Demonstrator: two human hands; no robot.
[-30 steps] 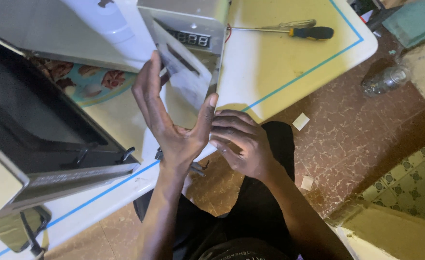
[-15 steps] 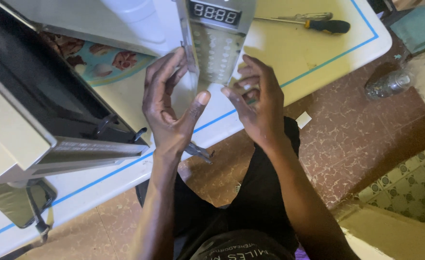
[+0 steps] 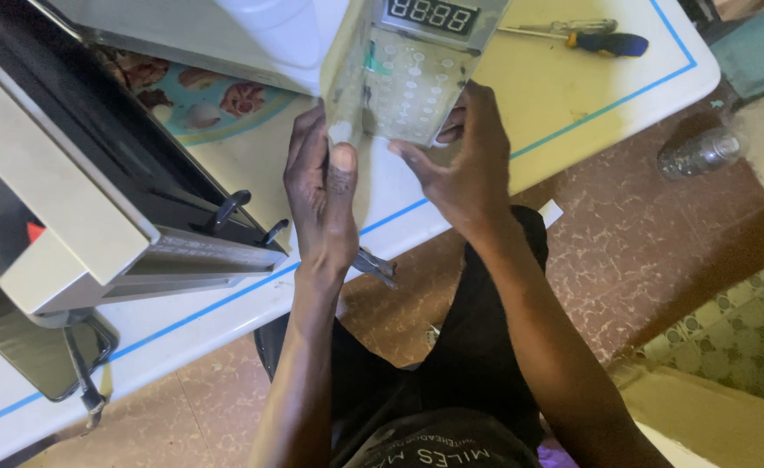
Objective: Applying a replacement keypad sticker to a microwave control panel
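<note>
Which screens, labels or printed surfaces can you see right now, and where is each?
Digital display: top of the control panel held by left hand and right hand; dark rectangle, pale digits.
Keypad: below the display; pale grey button rows.
Printed mat: on the table; teal, food pictures.

Both forearms bare, no sleeves reaching wrists; left hand and right hand without gloves, rings or watch; black trousers; dark shirt at near edge carrying pale printed lettering, upside down in view.
</note>
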